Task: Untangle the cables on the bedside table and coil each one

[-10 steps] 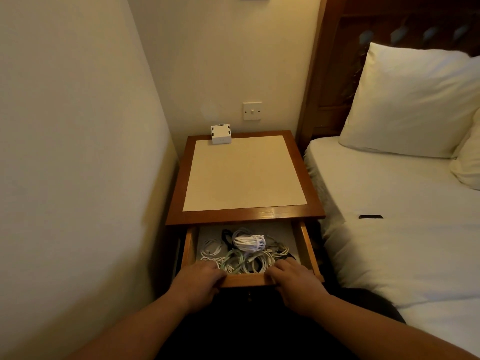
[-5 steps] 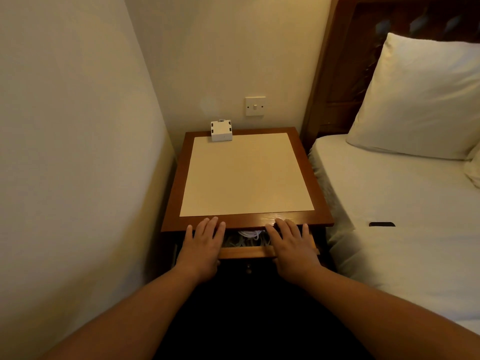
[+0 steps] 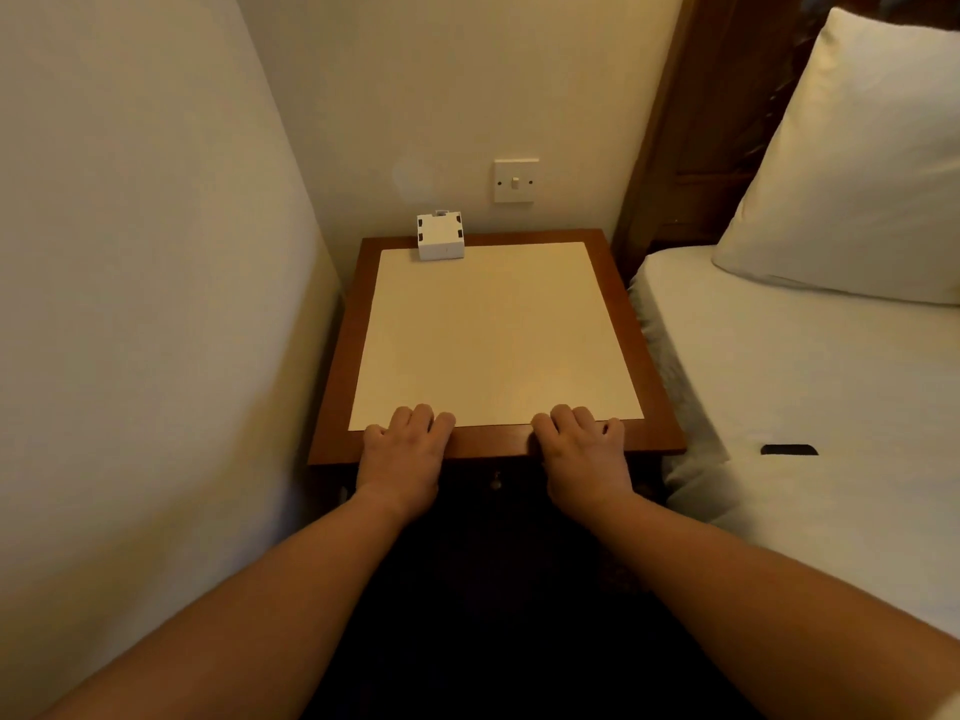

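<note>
Dim, warm yellow light. Deep shadow under the counter (image 3: 332, 397) front (nearly black there). Faint sheen on its wooden rim. Wide-angle bending at edges; left wall (image 3: 130, 304) soft, slightly blurred.

Two forearms in shot, bare right down to the wrists. The left hand (image 3: 402, 454) is bare, the right hand (image 3: 584, 452) bare too. A pale sliver at the bottom right corner could be a sleeve edge, too little showing to tell.
</note>
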